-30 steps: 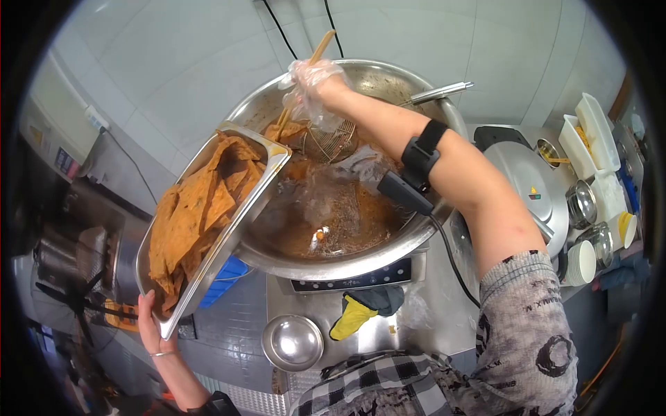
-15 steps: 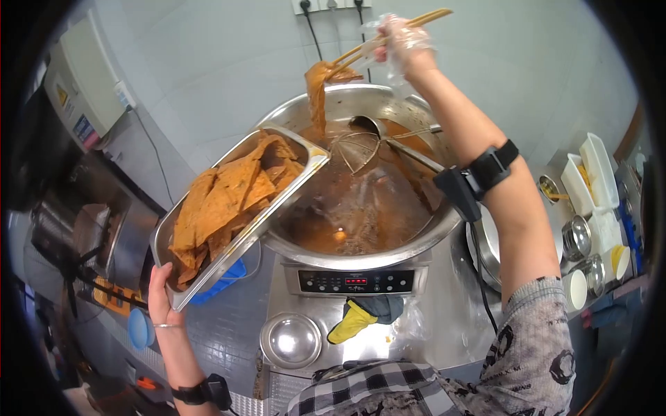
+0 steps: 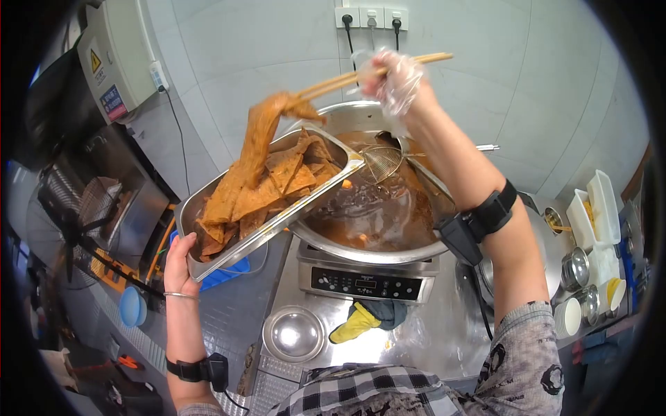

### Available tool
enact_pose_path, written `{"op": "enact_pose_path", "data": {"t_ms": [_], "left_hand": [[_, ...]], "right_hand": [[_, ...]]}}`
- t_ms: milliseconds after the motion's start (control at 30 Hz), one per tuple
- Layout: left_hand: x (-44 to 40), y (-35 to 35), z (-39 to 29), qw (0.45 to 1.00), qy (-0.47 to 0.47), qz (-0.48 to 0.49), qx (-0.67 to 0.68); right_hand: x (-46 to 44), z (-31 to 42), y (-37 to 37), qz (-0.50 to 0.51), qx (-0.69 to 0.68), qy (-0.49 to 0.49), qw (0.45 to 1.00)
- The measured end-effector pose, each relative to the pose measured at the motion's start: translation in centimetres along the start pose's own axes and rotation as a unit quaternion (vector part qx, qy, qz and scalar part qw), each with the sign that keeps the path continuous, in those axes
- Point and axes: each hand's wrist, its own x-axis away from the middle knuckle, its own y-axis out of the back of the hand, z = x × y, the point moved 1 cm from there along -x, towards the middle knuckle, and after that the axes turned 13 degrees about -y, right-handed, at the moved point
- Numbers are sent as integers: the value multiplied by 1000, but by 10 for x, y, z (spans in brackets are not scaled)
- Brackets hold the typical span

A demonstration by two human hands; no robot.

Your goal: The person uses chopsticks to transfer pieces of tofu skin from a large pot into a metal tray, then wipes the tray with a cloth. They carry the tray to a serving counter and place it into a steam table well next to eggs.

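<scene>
My right hand (image 3: pixel 397 78), in a clear plastic glove, is closed around long wooden chopsticks (image 3: pixel 340 82) above the pot. From their tips hangs a floppy brown sheet of food (image 3: pixel 262 132), its lower end over the metal tray. My left hand (image 3: pixel 180 263) grips the near left corner of the deep metal tray (image 3: pixel 277 223), which is tilted and overlaps the pot's left rim. Orange-brown sheets (image 3: pixel 260 201) are piled in the tray. Dark broth (image 3: pixel 374 215) fills the large steel pot (image 3: pixel 347 251), where a wire strainer (image 3: pixel 381 163) rests.
Under the pot stands an induction cooker (image 3: pixel 364 283). In front lie a yellow and grey cloth (image 3: pixel 357 322) and a steel bowl (image 3: pixel 293 334). A round appliance lid (image 3: pixel 538 256), white containers (image 3: pixel 602 208) and stacked cups (image 3: pixel 568 317) are at right. A blue bowl (image 3: pixel 132 306) is at lower left.
The chopsticks have lifted the brown sheet out of the pot and carried it left over the tray. The strainer has shifted, and the tray appears farther right in view.
</scene>
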Motion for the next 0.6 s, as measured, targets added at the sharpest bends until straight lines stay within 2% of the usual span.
{"op": "enact_pose_path", "data": {"t_ms": [67, 100, 167, 233, 300, 367, 433, 533, 600], "left_hand": [[1, -1, 0, 1000, 1, -2, 5], [1, 0, 0, 1000, 3, -5, 8], [2, 1, 1, 1000, 0, -9, 9], [2, 2, 2, 1000, 0, -13, 8], [2, 1, 1, 1000, -2, -13, 3], [0, 6, 0, 1000, 0, -17, -2], [2, 1, 1, 1000, 0, -10, 3], [1, 3, 1, 1000, -4, -4, -2], [0, 3, 0, 1000, 1, -7, -1]], "right_hand": [[5, -14, -3, 14, 59, -83, 995], [4, -13, -2, 16, 60, -82, 995], [1, -11, 3, 38, 173, -134, 975], [2, 2, 3, 34, 182, -139, 973], [9, 21, 1, 29, 248, -81, 965], [11, 37, 2, -16, 302, -3, 953], [21, 51, 5, -13, 258, 119, 959], [26, 65, 12, -75, 306, 157, 936], [30, 62, 17, -64, 347, 118, 928]]}}
